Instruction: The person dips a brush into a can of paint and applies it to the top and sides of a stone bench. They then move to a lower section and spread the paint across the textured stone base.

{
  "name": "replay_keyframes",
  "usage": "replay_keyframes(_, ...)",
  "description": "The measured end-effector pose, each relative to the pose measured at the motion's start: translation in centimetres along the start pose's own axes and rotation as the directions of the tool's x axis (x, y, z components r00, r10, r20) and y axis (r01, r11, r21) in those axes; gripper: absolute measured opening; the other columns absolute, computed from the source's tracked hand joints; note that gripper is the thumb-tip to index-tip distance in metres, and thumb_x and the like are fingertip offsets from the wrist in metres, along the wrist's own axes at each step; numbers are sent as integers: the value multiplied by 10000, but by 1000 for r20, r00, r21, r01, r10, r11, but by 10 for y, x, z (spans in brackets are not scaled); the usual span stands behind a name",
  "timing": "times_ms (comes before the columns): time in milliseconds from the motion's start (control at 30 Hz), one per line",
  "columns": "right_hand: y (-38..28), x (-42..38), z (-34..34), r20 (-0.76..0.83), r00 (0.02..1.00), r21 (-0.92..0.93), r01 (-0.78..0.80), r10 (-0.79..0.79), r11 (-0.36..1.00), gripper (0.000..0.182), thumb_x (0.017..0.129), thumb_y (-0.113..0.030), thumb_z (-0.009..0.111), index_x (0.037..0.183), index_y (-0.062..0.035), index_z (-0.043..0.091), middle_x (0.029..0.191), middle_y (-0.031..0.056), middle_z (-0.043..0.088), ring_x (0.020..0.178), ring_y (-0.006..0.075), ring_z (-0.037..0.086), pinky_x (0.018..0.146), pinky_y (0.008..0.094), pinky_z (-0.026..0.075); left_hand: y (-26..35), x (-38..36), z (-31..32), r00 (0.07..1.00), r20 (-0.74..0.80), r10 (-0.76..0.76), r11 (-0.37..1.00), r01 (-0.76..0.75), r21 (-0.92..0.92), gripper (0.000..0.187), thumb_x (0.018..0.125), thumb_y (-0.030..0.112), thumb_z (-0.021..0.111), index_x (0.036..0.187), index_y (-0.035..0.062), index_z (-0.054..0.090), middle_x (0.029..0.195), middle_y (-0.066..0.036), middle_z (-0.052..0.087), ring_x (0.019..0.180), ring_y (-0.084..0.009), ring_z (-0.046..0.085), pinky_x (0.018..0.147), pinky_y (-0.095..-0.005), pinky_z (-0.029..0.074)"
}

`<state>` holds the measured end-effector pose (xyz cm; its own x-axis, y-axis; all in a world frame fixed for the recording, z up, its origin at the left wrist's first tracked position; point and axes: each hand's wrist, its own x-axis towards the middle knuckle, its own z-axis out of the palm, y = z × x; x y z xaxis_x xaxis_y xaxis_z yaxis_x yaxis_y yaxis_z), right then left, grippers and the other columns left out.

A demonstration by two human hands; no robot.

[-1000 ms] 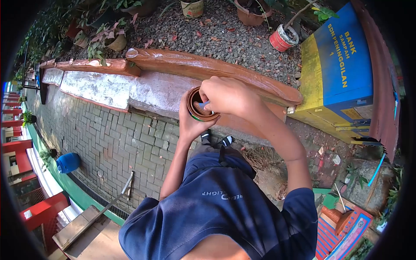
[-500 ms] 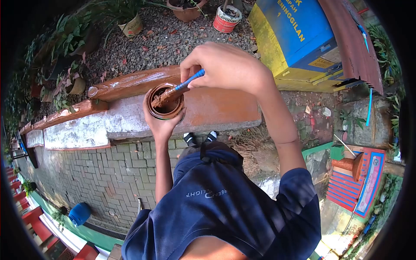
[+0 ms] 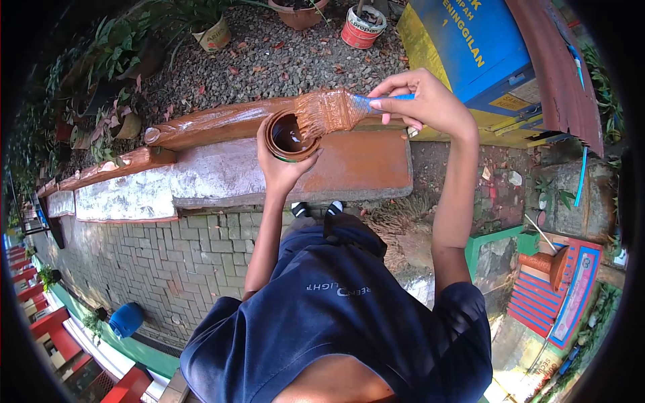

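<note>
My left hand [image 3: 282,169] is wrapped round a paint can [image 3: 272,140] with brown paint inside, tilted so its mouth faces me. By its blue handle, my right hand [image 3: 423,104] grips a wide paintbrush [image 3: 329,111]. Brown paint coats the bristles, whose tips touch or overhang the can's right rim. Below the can runs a long bench [image 3: 376,161], its right part brown and its left part whitish and worn. Behind it, a log-shaped backrest [image 3: 215,123] has a glossy brown coat.
Gravel with potted plants lies beyond the bench, including a red-and-white bucket pot [image 3: 363,28]. A blue and yellow bin [image 3: 470,50] stands at the right. Paving bricks [image 3: 168,262] are on the near side, with a blue barrel [image 3: 125,320] at lower left.
The brush has come up out of the can and turned level, its bristles now at the rim. My right hand has moved right; the can has shifted right and slightly up in view.
</note>
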<state>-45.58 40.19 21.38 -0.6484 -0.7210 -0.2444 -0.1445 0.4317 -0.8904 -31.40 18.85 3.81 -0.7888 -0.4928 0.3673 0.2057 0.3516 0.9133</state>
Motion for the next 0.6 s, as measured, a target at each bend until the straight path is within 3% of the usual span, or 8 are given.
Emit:
replay_keyframes(267,16,6,29,44,997,82,-70,66,994,225,862,-150,695,1002,24,670,712,65,683,408,9,410,375,182,298,0,1,2,1000,4,25,999,-25,-39,980,551,171,909,1329,-28,348,1242,-169,531,1161,-249,542,1006,-376,443)
replay_keyframes(367,21,5,36,20,995,161,-95,93,982,346,860,-151,702,1144,15,594,704,65,674,411,16,404,375,186,278,-2,-3,-8,1000,-25,18,999,-18,-26,978,547,169,907,1327,-28,351,1239,-162,530,1162,-247,541,1005,-373,442)
replay_keyframes(467,9,2,54,28,985,136,-173,170,976,393,857,-144,706,1188,14,566,690,57,663,412,16,396,375,189,271,-2,-11,-20,998,-52,30,999,-32,-34,963,550,164,899,1326,-23,360,1236,-154,534,1155,-243,546,997,-372,448)
replay_keyframes(600,8,7,56,104,986,167,-150,133,975,360,869,-143,691,1178,13,590,669,33,638,417,4,387,378,181,264,-4,-15,-38,999,-32,22,999,-21,45,948,551,173,899,1316,-23,373,1222,-154,543,1138,-243,559,985,-373,455)
